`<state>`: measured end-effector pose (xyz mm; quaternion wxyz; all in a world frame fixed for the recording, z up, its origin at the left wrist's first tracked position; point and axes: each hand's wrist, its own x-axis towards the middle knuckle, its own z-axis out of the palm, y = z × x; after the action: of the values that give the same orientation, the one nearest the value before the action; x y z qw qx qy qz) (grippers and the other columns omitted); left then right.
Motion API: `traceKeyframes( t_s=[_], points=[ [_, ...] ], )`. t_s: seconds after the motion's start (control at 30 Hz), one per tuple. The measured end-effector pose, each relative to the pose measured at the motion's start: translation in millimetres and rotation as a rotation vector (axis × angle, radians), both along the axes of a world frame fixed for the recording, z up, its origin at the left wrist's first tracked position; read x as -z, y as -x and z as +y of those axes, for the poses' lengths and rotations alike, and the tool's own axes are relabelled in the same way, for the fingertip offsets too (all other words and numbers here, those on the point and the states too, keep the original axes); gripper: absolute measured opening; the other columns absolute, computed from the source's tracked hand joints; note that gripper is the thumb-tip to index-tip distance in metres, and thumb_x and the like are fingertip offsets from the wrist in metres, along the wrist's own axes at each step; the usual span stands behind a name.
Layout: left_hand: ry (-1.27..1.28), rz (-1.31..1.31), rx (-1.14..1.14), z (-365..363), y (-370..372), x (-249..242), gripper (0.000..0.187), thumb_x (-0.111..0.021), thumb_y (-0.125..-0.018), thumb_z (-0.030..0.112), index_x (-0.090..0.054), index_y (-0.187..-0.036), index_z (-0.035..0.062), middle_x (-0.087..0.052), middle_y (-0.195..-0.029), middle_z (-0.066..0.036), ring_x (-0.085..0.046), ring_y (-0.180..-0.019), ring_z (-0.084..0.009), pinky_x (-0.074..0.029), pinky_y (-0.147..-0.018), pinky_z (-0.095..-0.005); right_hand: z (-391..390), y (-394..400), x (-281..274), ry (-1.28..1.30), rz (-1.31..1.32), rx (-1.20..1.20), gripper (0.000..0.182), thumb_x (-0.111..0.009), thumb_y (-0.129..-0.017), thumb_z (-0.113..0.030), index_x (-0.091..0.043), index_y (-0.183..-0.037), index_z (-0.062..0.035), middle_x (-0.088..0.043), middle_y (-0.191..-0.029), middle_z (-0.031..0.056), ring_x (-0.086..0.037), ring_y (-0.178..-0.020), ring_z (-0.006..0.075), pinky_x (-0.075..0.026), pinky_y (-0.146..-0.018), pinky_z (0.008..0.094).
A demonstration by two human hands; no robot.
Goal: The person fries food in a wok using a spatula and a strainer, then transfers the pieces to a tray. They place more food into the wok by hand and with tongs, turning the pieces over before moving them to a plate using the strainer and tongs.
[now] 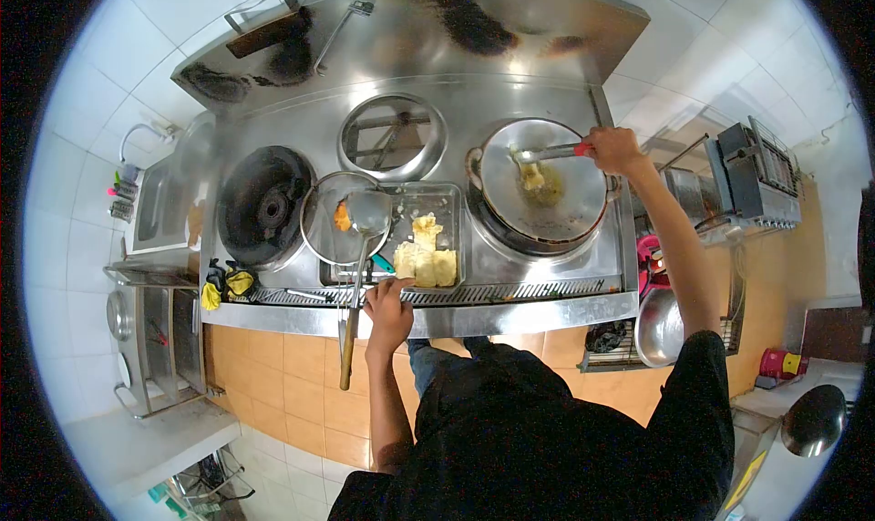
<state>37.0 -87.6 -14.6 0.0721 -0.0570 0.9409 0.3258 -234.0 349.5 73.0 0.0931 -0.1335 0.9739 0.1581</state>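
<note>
steel tongs (547, 153) over wok (583, 213)

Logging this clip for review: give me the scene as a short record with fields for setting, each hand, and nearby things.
setting: steel cooking range against a white tiled wall
right hand: grips red-handled metal tongs over the round silver wok, tips at a yellow food piece
left hand: rests at the range's front edge, beside the long wooden-handled ladle
nearby: clear rectangular tray holding pale yellow food pieces; empty black burner
</note>
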Motion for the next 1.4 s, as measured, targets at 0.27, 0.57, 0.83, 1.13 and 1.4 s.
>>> traceKeyframes(
  t_s=[0.27, 0.57, 0.83, 1.13, 1.4],
  points=[
    [-0.027, -0.006, 0.019, -2.8, 2.9, 5.0, 0.047, -0.056, -0.075, -0.001, -0.061, -0.118, 0.017, -0.052, -0.123, -0.009, -0.038, -0.119, -0.0339, -0.025, -0.102, -0.0528, 6.6, -7.3, -14.4, 0.069, 0.173, -0.095, 0.024, -0.058, -0.087, -0.033, -0.069, -0.107, -0.0259, -0.07, -0.091, 0.0081, -0.069, -0.081, 0.0312, -0.054, -0.071, 0.0455],
    [-0.009, -0.007, -0.006, 3.3, 2.1, -7.3, 0.047, -0.055, -0.075, -0.001, -0.061, -0.118, 0.0172, -0.052, -0.123, -0.01, -0.039, -0.119, -0.0339, -0.026, -0.101, -0.0524, -1.6, -8.8, 9.5, 0.017, 0.066, -0.017, 0.021, -0.056, -0.089, -0.028, -0.07, -0.104, -0.0218, -0.066, -0.102, 0.0044, -0.067, -0.088, 0.0293, -0.053, -0.071, 0.0452],
    [0.003, -0.035, -0.009, -1.5, 0.9, -3.4, 0.047, -0.056, -0.076, 0.0, -0.061, -0.119, 0.0175, -0.052, -0.123, -0.01, -0.038, -0.119, -0.034, -0.027, -0.101, -0.0517, 10.1, -31.0, -9.8, -0.025, -0.077, -0.079, 0.021, -0.056, -0.09, -0.029, -0.07, -0.102, -0.0213, -0.066, -0.101, 0.0049, -0.066, -0.093, 0.0288, -0.052, -0.078, 0.0465],
    [-0.017, -0.009, -0.016, 2.3, -1.0, -6.0, 0.045, -0.056, -0.077, 0.0, -0.061, -0.118, 0.018, -0.051, -0.124, -0.01, -0.038, -0.119, -0.0344, -0.027, -0.1, -0.0526, -10.6, -32.5, -3.4, 0.089, 0.231, -0.184, 0.03, -0.063, -0.083, -0.019, -0.064, -0.113, -0.0171, -0.064, -0.107, 0.0015, -0.068, -0.089, 0.0272, -0.056, -0.068, 0.0416],
    [0.01, 0.009, -0.052, -5.3, -14.0, 2.6, 0.045, -0.055, -0.079, 0.001, -0.062, -0.118, 0.0203, -0.054, -0.12, -0.008, -0.04, -0.117, -0.0342, -0.03, -0.095, -0.0532, -7.4, -47.5, 29.9, 0.142, 0.301, -0.118, 0.03, -0.063, -0.084, -0.019, -0.064, -0.114, -0.0171, -0.063, -0.106, 0.0027, -0.066, -0.089, 0.0289, -0.056, -0.07, 0.0412]
  ],
)
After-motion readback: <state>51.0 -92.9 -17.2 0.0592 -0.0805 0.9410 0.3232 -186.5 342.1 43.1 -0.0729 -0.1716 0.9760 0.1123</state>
